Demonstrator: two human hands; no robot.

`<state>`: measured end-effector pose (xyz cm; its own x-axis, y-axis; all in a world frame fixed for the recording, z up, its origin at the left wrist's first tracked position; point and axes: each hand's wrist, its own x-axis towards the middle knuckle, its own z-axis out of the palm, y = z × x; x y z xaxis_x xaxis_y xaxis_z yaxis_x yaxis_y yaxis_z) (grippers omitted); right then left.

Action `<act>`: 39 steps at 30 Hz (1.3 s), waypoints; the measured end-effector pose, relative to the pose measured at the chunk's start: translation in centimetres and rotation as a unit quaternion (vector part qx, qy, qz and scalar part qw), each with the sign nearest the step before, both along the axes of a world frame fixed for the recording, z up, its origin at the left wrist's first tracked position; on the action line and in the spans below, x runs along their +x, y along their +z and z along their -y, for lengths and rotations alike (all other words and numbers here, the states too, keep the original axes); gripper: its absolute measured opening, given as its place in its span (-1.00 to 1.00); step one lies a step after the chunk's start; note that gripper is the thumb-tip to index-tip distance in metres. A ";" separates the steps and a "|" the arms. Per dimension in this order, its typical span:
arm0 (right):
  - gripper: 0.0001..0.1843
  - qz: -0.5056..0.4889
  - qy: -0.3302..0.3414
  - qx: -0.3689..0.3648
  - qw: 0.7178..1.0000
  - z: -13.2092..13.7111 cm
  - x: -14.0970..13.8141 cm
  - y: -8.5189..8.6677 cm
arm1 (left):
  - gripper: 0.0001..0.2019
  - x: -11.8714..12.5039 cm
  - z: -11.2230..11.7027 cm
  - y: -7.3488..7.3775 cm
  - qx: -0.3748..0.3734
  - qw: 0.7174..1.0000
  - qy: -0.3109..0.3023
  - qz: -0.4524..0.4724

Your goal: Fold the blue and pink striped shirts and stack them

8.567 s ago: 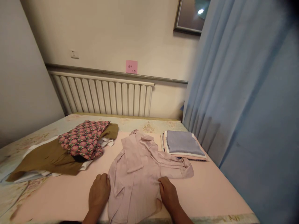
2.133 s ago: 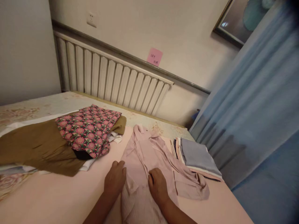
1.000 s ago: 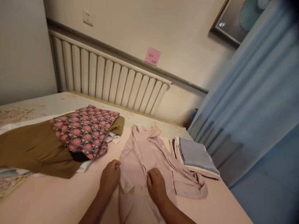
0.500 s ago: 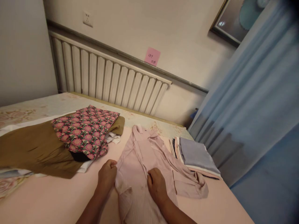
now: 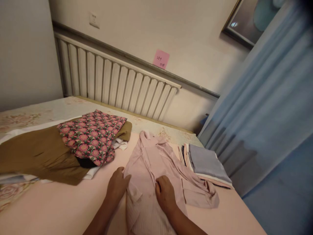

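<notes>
A pale pink button shirt (image 5: 156,166) lies spread on the pink bed sheet (image 5: 61,205), collar toward the radiator. My left hand (image 5: 116,188) rests at the shirt's left edge, fingers bent onto the fabric fold. My right hand (image 5: 165,194) presses on the middle of the shirt front, fingers curled against the cloth. One sleeve trails to the right toward a folded stack.
A loose heap of clothes with a floral pink piece (image 5: 91,135) over a brown garment (image 5: 41,156) lies at the left. A neat folded stack topped by grey cloth (image 5: 206,163) sits at the right. Blue curtain (image 5: 264,107) hangs on the right; a white radiator (image 5: 114,86) runs along the back wall.
Over the last second my left hand pulled the shirt's left edge outward, then came back in along the fold. My right hand stayed on the shirt's middle. The view shifted slightly.
</notes>
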<state>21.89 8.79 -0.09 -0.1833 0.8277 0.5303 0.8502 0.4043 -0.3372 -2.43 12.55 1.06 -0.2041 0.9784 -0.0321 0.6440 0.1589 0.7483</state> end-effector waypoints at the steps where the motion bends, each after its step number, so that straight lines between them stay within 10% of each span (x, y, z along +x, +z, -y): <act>1: -0.81 0.001 0.000 0.002 1.000 0.0 0.0 0.0 | -0.54 0.1 0.0 0.0 0.008 1.000 -0.005 -0.018; 24: -0.83 -0.105 0.015 -0.028 0.994 1.8 1.7 1.2 | -0.59 -1.8 1.6 0.1 0.035 0.993 0.001 -0.116; 33: -0.77 -0.161 -0.246 -0.100 0.950 8.9 11.9 -0.2 | -0.62 -1.7 4.8 0.8 0.001 0.993 -0.013 -0.118; 39: -0.76 -0.166 -0.237 -0.179 0.940 9.8 11.3 0.0 | -0.68 -1.7 6.4 0.7 -0.013 0.988 -0.003 -0.155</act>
